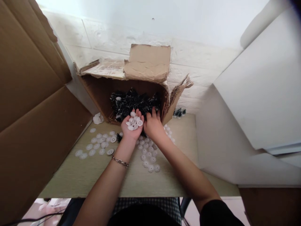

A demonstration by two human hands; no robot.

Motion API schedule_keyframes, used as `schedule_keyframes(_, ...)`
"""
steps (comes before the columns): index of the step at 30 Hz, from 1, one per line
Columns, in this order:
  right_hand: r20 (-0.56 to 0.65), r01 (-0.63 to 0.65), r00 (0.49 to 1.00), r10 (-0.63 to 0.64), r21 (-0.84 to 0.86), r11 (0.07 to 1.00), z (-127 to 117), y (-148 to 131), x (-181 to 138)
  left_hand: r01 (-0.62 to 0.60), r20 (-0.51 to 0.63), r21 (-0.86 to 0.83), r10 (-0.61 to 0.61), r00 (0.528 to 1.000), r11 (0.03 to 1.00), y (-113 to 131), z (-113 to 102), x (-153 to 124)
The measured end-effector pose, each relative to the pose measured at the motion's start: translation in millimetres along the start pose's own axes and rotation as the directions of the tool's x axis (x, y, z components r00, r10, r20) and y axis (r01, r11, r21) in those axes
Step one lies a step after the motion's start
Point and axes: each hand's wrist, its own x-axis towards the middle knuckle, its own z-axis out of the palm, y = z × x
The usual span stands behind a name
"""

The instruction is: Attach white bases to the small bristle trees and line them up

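My left hand (130, 128), palm up and cupped, holds a small heap of round white plastic discs (135, 121) just in front of the cardboard box's opening. Close beside it, my right hand (154, 127) is palm down at the box's mouth, fingers apart over the dark green bristly pieces (134, 102), which look like miniature trees with white-flecked tips. Its fingertips are partly lost against that dark pile. The cardboard box (96, 94) lies with its torn opening towards me. More white discs (150, 153) are spread on the table below my hands.
Another group of loose discs (98, 144) lies left on the pale green table (98, 179). A crumpled white scrap (98, 118) touches the box's left corner. Small green trees (180, 112) stand right of it. Large cardboard (35, 125) bounds the left, white panels (223, 138) the right.
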Motion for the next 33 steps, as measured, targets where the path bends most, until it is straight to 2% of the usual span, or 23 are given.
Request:
schedule_keyframes(10, -0.098, 0.150, 0.985, -0.143, 0.073, 0.986, -24.3, -4.7, 5.3, -0.026, -0.012, -0.007, 0.026, 1.000, 1.000, 2.3, -0.9, 1.9)
schedule_keyframes(14, -0.140, 0.168, 0.978, -0.152, 0.106, 0.980, -30.7, -2.2, 7.1, -0.025, -0.008, -0.016, 0.025, 1.000, 1.000, 2.0, 0.0, 1.1)
schedule_keyframes(17, -0.105, 0.149, 0.985, -0.134, 0.149, 0.978, -26.9, 3.9, 9.2, -0.013, 0.008, -0.015, 0.014, 1.000, 1.000, 1.8, -0.8, 0.6)
schedule_keyframes(20, -0.021, 0.122, 0.993, -0.120, 0.177, 0.977, -18.7, 10.2, 10.6, -0.005, 0.007, -0.024, 0.006, 1.000, 1.000, 2.0, -2.8, 1.1)
schedule_keyframes(24, 0.079, 0.109, 0.990, -0.120, 0.133, 0.985, -9.9, 13.5, 9.3, -0.004, 0.007, -0.033, 0.004, 1.000, 0.999, 2.6, -4.3, 2.6)
schedule_keyframes(33, 0.103, 0.089, 0.990, -0.096, 0.069, 0.994, 0.6, 13.7, 8.2, 0.002, 0.012, -0.040, -0.001, 1.000, 0.999, 3.2, -4.3, 2.8)
